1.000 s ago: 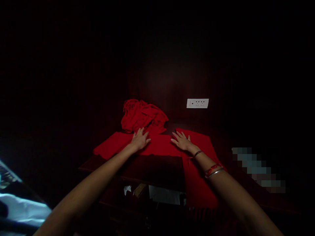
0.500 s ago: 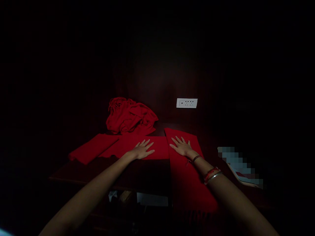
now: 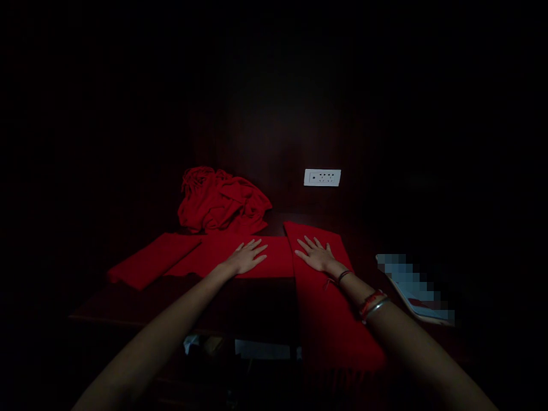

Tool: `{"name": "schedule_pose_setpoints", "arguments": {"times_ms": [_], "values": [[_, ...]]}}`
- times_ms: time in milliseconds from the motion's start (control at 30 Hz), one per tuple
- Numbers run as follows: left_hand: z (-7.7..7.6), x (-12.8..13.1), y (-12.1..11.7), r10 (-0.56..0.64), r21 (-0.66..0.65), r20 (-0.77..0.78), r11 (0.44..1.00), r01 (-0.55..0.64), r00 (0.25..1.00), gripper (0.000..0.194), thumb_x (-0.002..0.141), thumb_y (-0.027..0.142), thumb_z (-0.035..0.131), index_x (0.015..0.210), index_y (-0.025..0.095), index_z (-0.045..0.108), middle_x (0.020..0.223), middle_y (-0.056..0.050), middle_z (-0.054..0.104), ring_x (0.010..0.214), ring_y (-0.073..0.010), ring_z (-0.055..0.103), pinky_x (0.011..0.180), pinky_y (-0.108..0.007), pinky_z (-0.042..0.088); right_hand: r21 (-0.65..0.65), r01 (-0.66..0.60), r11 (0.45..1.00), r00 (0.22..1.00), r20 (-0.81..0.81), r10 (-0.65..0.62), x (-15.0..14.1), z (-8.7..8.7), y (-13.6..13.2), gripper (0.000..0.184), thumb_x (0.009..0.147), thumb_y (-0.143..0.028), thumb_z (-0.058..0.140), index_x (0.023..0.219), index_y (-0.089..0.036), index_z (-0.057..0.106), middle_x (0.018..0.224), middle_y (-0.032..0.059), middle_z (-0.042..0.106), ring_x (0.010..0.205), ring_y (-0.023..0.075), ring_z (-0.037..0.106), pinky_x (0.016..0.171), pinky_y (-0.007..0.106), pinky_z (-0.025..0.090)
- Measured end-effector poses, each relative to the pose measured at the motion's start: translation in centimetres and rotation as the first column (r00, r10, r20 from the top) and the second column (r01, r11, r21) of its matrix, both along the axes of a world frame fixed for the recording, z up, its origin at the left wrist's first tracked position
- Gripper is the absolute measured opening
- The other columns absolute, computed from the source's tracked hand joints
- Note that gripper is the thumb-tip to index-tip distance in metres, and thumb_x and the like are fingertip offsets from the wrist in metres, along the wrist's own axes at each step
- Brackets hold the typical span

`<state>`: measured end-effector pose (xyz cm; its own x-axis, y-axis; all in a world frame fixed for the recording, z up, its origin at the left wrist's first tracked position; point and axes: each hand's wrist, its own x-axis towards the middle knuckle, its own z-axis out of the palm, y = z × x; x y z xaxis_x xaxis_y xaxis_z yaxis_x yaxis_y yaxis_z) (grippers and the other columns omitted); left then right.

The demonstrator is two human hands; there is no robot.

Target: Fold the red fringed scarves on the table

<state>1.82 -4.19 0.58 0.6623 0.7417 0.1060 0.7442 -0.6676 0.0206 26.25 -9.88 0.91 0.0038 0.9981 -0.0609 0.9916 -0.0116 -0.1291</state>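
A long red scarf (image 3: pixel 188 258) lies flat across a dark wooden table (image 3: pixel 252 302). Its right part bends toward me and hangs over the table's front edge. My left hand (image 3: pixel 247 258) rests flat on the scarf's middle, fingers spread. My right hand (image 3: pixel 315 254) lies flat on the bent part, fingers apart, just right of the fold. Bracelets sit on my right wrist. Behind my left hand a second red scarf (image 3: pixel 220 201) sits in a crumpled heap.
A white wall socket (image 3: pixel 322 177) is set in the dark panel behind the table. A blurred light object (image 3: pixel 413 285) lies at the table's right. Pale items (image 3: pixel 261 348) show under the table's front edge. The surroundings are very dark.
The view has shifted, so the table sits further left. The scarf's right part now lies straighter toward me. Both hands stay flat on the cloth, slid slightly along it.
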Motion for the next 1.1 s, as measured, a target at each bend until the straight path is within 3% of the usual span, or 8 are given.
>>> {"name": "schedule_pose_setpoints", "arguments": {"times_ms": [100, 167, 267, 433, 667, 800, 933, 1100], "values": [[2.4, -4.8, 0.0, 0.112, 0.280, 0.131, 0.949, -0.146, 0.985, 0.041, 0.081, 0.038, 0.028, 0.117, 0.023, 0.040, 0.132, -0.002, 0.023, 0.121, -0.0198, 0.014, 0.098, -0.037, 0.008, 0.006, 0.001, 1.000, 1.000, 0.004, -0.002, -0.1, 0.0, 0.0, 0.066, 0.071, -0.065, 0.005, 0.128, -0.032, 0.008, 0.136, -0.0026, 0.004, 0.122, 0.0263, 0.002, 0.093, 0.052, 0.003], [3.9, -9.5, 0.2, 0.392, 0.338, 0.270, 0.817, -0.468, 0.879, 0.044, 0.079, 0.033, 0.032, 0.119, 0.016, 0.037, 0.131, -0.010, 0.024, 0.120, -0.0252, 0.016, 0.096, -0.041, 0.014, 0.024, -0.005, 1.000, 1.000, 0.012, 0.004, -0.1, 0.0, 0.0, 0.065, 0.071, -0.065, 0.005, 0.128, -0.032, 0.009, 0.136, -0.0025, 0.005, 0.122, 0.0264, 0.002, 0.093, 0.052, 0.003], [4.9, -16.4, 0.6, 0.776, 0.098, 0.183, 0.596, -0.797, 0.603, 0.058, 0.071, 0.039, 0.047, 0.121, 0.015, 0.032, 0.128, -0.017, 0.028, 0.112, -0.0357, 0.027, 0.085, -0.049, 0.027, 0.037, -0.013, 0.999, 1.000, 0.025, 0.012, 0.0, -0.2, 0.2, 0.065, 0.072, -0.064, 0.006, 0.128, -0.032, 0.011, 0.136, -0.0021, 0.006, 0.121, 0.0270, 0.003, 0.092, 0.054, 0.005], [4.8, -20.1, 0.5, 0.843, -0.130, 0.014, 0.534, -0.835, 0.537, 0.052, 0.066, 0.042, 0.053, 0.108, 0.012, 0.044, 0.100, -0.015, 0.055, 0.085, -0.0281, 0.054, 0.063, -0.036, 0.043, 0.014, -0.004, 1.000, 0.999, 0.035, 0.004, 0.0, -0.2, 0.8, 0.063, 0.073, -0.063, 0.010, 0.128, -0.032, 0.010, 0.136, -0.0005, 0.006, 0.121, 0.0288, 0.005, 0.090, 0.057, 0.006], [12.5, -12.4, -0.6, 0.701, -0.035, 0.365, 0.668, -0.744, 0.612, 0.034, 0.063, 0.029, 0.057, 0.093, 0.013, 0.054, 0.093, -0.013, 0.056, 0.090, -0.0318, 0.050, 0.071, -0.042, 0.040, 0.156, -0.038, 0.987, 0.968, -0.240, 0.075, -2.2, 3.2, 0.5, 0.060, 0.072, -0.050, 0.041, 0.122, -0.018, 0.033, 0.130, 0.0091, 0.026, 0.119, 0.0265, 0.017, 0.094, 0.049, 0.013], [17.4, -3.7, -1.4, 0.507, -0.124, 0.580, 0.828, -0.546, 0.638, 0.045, 0.063, 0.034, 0.060, 0.103, 0.014, 0.049, 0.097, -0.010, 0.056, 0.085, -0.0211, 0.053, 0.072, -0.030, 0.042, 0.164, -0.001, 0.986, 0.471, -0.870, 0.145, -4.9, 8.3, -0.9, 0.056, 0.076, -0.050, 0.034, 0.121, -0.016, 0.030, 0.112, 0.0103, 0.049, 0.098, 0.0160, 0.049, 0.083, 0.030, 0.040], [17.8, 6.3, -3.5, 0.316, -0.318, 0.771, 0.943, -0.095, 0.554, 0.030, 0.073, 0.028, 0.050, 0.099, 0.012, 0.050, 0.097, -0.008, 0.056, 0.083, -0.0162, 0.055, 0.068, -0.024, 0.043, 0.239, 0.081, 0.968, 0.048, -0.971, 0.235, -5.6, 12.2, -2.9, 0.040, 0.073, -0.044, 0.045, 0.105, -0.019, 0.045, 0.096, 0.0045, 0.059, 0.081, 0.0137, 0.057, 0.070, 0.027, 0.048], [15.5, 11.7, -4.9, 0.389, -0.529, 0.834, 0.766, 0.365, 0.391, 0.033, 0.087, 0.025, 0.017, 0.115, 0.017, 0.032, 0.102, -0.009, 0.053, 0.074, -0.0111, 0.058, 0.064, -0.025, 0.045, 0.227, 0.412, 0.882, 0.063, -0.973, 0.220, 0.1, 13.0, -5.3, 0.031, 0.060, -0.014, 0.061, 0.090, -0.016, 0.053, 0.084, 0.0028, 0.062, 0.071, 0.0140, 0.059, 0.065, 0.025, 0.049]]}}
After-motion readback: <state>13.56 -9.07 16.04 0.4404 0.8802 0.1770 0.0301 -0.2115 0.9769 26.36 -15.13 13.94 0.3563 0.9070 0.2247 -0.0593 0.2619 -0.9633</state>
